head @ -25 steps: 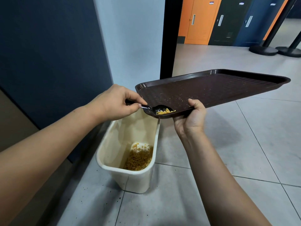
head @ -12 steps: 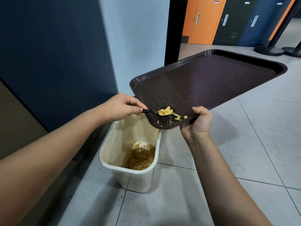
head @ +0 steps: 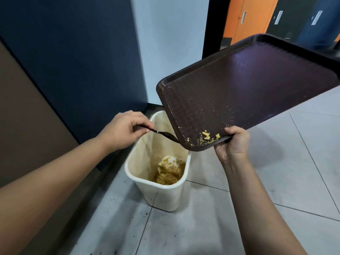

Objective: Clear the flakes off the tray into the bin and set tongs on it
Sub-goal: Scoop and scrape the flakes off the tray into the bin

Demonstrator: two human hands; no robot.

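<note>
A dark brown tray (head: 248, 85) is tilted steeply, its low corner over a cream bin (head: 161, 192). My right hand (head: 232, 144) grips that low edge from below, thumb on the rim. A few yellow flakes (head: 207, 135) and fine crumbs lie in the low corner. My left hand (head: 125, 132) pinches the handle of a black spoon (head: 163, 134), whose bowl sits just off the tray's left edge, above the bin. The bin holds a heap of flakes (head: 169, 172) at its bottom. No tongs are in view.
The bin stands on a grey tiled floor (head: 276, 181) against a dark blue wall panel (head: 73, 52). Dark specks dot the floor (head: 136, 221) in front of the bin. Orange and dark locker doors (head: 246, 19) show in the background.
The tray has tipped steeper and swung up to the right. The spoon has left the tray's inside and now sits past its edge; the flakes it carried are gone from it.
</note>
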